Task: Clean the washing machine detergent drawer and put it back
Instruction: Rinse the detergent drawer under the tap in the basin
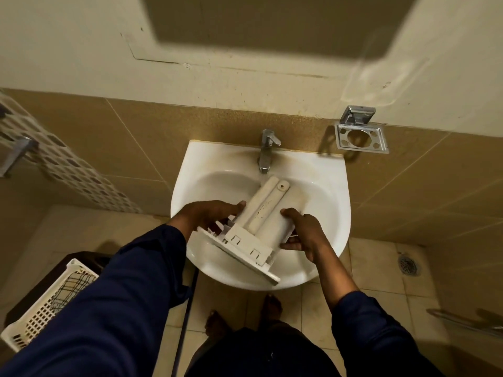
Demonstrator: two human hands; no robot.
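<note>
The detergent drawer (261, 227) hangs over the bowl of the sink (337, 191), gripped from both sides and resting on nothing that I can make out. Its long body slants across the sink. The far end reaches toward the back of the bowl, just under the spout of the tap (266, 151), and the wide front panel (239, 257) sits over the sink's near rim, closest to the person.

The face turned upward is smooth and ribbed with a small round hole, which looks like the underside. The open compartments probably face down into the sink so that water and residue can fall out rather than pool. No water stream is visible from the tap.

The left hand (206, 216) holds the drawer's left edge above the sink's left half, with the thumb laid on top and the fingers wrapped under, out of sight. The right hand (302, 232) clamps the opposite edge over the sink's right half, thumb on top and fingers curled beneath. A grip on both long sides would keep the wet plastic from twisting or slipping and would let the person tilt it either way.

Holding it low over the sink probably keeps drips and splashes off the floor tiles.

Up the wall, behind and to the right of the sink, is a chrome holder (359, 137). To the sink's near left stands a white slatted basket (51, 300).
</note>
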